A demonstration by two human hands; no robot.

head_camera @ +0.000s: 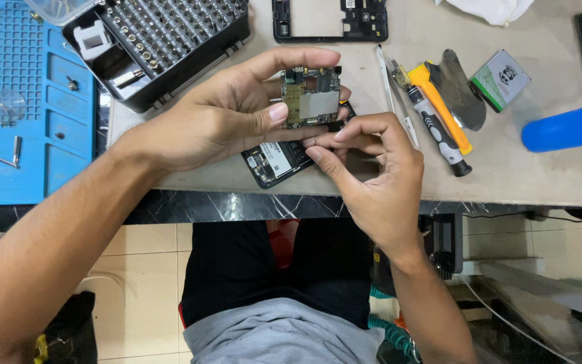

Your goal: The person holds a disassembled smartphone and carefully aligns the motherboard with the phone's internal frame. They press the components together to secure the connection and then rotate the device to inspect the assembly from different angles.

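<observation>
My left hand (227, 114) holds a small green circuit board (310, 98) with metal shields between thumb and fingers, lifted above the worktop. My right hand (372, 165) sits just below and to the right of it, thumb and forefinger pinched together at the board's lower edge; whether something tiny is between them is too small to tell. Under both hands lies an opened black phone body (274, 162) with a white label, resting near the front edge of the beige worktop (533, 168).
A black case of screwdriver bits (163, 40) stands at the back left beside a blue work mat (28, 101) with loose screws. A black phone frame (331, 20), tweezers (391, 94), screwdriver (439, 135), orange pry tool (446, 108), a battery (501, 79) and a blue cylinder (567, 127) lie around.
</observation>
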